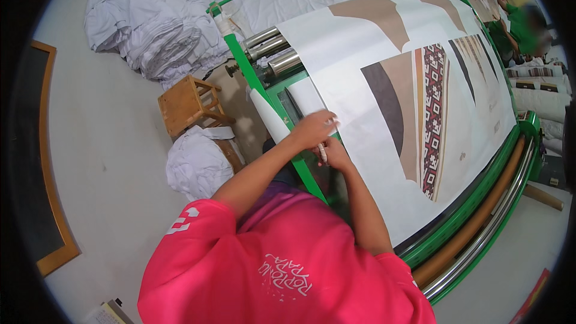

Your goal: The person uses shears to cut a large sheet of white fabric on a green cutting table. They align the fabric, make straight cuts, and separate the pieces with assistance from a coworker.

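Observation:
A large white printed sheet [360,66] with brown and grey shapes and a red patterned strip lies across a green-framed roller machine [240,54]. My left hand [315,129] rests on the sheet's near left edge, fingers curled onto it. Just below it my right hand [337,155] holds a small white stick-like thing [322,153], which points down beside the sheet's edge. A white rolled tube [267,114] leans along the machine's frame next to my left forearm. My pink shirt fills the lower middle of the view.
Metal rollers [273,48] sit at the machine's left end, and a brown cardboard tube [474,222] runs along its right side. A wooden stool [187,105] and piles of white cloth [150,24] stand on the floor to the left. Another person in green [528,30] is at the far right.

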Demonstrator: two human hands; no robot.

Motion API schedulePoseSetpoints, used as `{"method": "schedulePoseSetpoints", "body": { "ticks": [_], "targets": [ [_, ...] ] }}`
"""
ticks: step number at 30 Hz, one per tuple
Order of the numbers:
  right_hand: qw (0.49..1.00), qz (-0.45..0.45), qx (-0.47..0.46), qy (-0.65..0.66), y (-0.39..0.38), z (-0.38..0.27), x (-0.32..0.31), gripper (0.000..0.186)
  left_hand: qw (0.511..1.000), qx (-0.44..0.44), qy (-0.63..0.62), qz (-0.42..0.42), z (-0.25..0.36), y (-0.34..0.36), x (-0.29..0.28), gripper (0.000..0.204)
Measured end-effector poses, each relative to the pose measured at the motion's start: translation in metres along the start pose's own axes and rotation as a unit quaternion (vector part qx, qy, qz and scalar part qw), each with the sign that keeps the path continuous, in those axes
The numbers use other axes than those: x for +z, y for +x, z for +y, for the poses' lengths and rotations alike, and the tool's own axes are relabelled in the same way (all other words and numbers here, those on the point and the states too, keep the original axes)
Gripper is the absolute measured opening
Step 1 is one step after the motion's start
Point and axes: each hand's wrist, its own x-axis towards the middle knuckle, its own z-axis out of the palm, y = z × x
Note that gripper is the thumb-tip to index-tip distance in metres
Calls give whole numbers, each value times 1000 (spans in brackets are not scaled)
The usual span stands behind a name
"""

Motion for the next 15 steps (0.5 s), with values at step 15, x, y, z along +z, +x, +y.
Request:
{"method": "schedulePoseSetpoints", "body": {
  "ticks": [15],
  "targets": [
    [999,-2,30,10,-8,6,2,66,855,-298,-354,236,-135,-85,-13,59]
  ]
}}
